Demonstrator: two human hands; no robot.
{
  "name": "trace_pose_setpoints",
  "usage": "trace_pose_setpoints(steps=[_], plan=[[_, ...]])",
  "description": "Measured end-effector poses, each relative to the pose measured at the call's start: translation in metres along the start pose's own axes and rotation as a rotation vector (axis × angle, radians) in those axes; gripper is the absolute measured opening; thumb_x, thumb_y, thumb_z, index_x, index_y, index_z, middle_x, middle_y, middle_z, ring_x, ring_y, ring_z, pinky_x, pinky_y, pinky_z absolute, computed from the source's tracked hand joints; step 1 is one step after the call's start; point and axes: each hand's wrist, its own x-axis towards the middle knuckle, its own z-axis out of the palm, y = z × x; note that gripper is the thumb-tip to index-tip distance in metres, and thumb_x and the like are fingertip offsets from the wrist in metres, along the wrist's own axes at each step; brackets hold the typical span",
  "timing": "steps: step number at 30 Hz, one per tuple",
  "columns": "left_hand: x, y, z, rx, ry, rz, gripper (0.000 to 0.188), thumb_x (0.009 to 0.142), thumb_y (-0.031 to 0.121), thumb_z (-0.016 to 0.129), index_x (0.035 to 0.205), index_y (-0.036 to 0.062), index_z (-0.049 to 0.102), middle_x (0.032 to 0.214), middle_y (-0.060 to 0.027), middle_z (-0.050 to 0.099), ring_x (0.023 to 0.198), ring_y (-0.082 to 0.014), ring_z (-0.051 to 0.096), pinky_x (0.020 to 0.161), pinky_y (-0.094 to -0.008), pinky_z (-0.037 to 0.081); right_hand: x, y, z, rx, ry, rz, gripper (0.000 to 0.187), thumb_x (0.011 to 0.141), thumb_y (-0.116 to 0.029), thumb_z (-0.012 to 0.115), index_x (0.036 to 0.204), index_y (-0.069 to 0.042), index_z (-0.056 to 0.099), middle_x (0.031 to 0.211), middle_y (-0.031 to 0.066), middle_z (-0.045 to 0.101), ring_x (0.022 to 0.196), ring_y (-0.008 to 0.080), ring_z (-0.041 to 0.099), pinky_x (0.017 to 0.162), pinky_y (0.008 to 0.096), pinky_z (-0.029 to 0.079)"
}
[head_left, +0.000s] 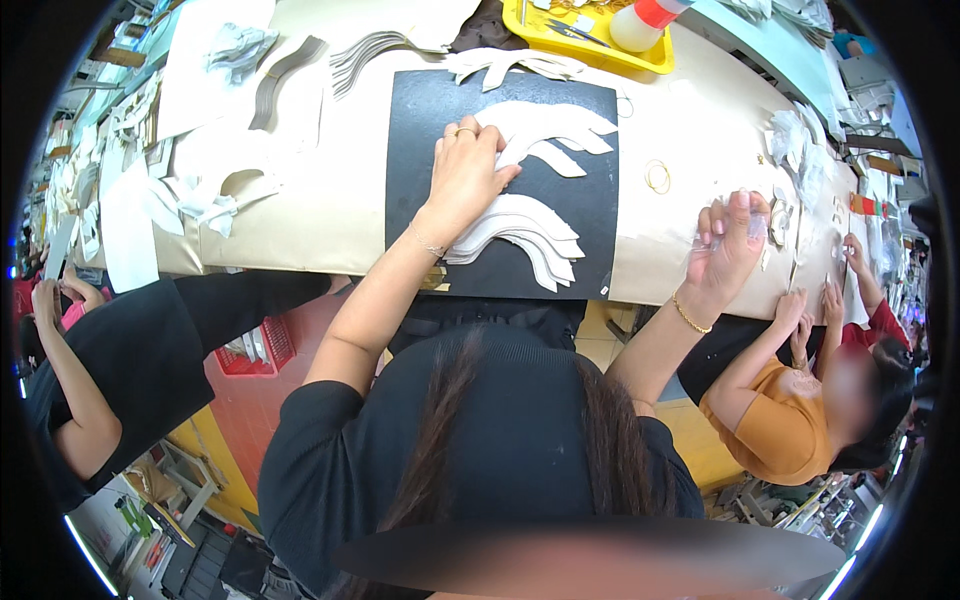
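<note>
A black mat (420,110) lies on the table in front of me. My left hand (466,165) reaches over it, fingers bent and closed on the left end of white curved pieces (545,125), perhaps collar parts, fanned in a layered stack. Nearer to me, another fanned stack of white curved pieces (520,230) rests on the mat, under my left wrist. A third white bunch (515,65) overlaps the mat's far edge. To the right of the mat, my right hand (728,250) is raised with its fingers curled round a crumpled bit of clear plastic (757,222).
A yellow tray (640,66) at the back holds dark-handled snips (578,32) and a white-and-red bottle (638,25). Beige curved strips (375,55) lie far left. A rubber band (657,177) and clear plastic bags (793,140) lie right. Co-workers sit or stand on both sides.
</note>
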Motion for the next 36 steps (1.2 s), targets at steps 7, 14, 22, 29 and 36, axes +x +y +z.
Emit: trace_pose_setpoints(steps=[7,14,22,29,36], plan=[[0.004,0.002,-0.026,-0.804,-0.1,-0.414,0.024,0.081,0.021,0.076,0.08,0.0007,0.064,0.071,-0.005,0.062,0.064,-0.0117,0.058,0.056,-0.0243,0.045,-0.021,0.033,0.041,-0.498,-0.149,0.212,0.016,0.091,-0.013,0.066,0.103,-0.003,0.065,0.086,0.0047,0.066,0.059,0.0025,0.049,0.051,0.0172,0.039],[-0.002,0.013,-0.06,-1.214,-0.168,-0.39,0.017,0.089,0.014,0.068,0.091,-0.0025,0.064,0.075,-0.0072,0.067,0.064,-0.0099,0.063,0.057,-0.0209,0.048,-0.035,0.065,0.098,-0.817,-0.604,-0.424,0.016,0.083,-0.003,0.068,0.099,-0.004,0.069,0.089,0.0089,0.065,0.082,0.0199,0.063,0.072,0.0277,0.05],[-0.018,0.037,-0.081,-0.857,-0.03,-0.117,0.015,0.091,0.008,0.062,0.097,-0.0039,0.067,0.082,-0.0098,0.071,0.073,-0.0126,0.068,0.066,-0.0242,0.052,-0.038,0.056,0.106,-0.812,-0.639,-0.448,0.018,0.082,-0.004,0.069,0.101,-0.003,0.069,0.094,0.0107,0.066,0.085,0.0227,0.065,0.074,0.0311,0.052],[-0.019,0.047,-0.086,-0.622,0.089,0.08,0.011,0.086,0.004,0.066,0.094,-0.0021,0.068,0.082,-0.0132,0.07,0.071,-0.0187,0.069,0.065,-0.0274,0.052,-0.039,0.049,0.099,-0.715,-0.658,-0.36,0.017,0.084,-0.005,0.067,0.101,-0.002,0.069,0.094,0.012,0.067,0.085,0.0232,0.065,0.075,0.0309,0.052],[-0.017,0.049,-0.081,-0.585,0.086,0.03,0.01,0.088,0.001,0.063,0.096,-0.0038,0.067,0.082,-0.0106,0.069,0.072,-0.0155,0.066,0.068,-0.0257,0.05,-0.04,0.051,0.094,-0.775,-0.627,-0.509,0.016,0.082,-0.007,0.066,0.098,-0.004,0.066,0.091,0.0099,0.066,0.08,0.0268,0.065,0.068,0.0339,0.053]])
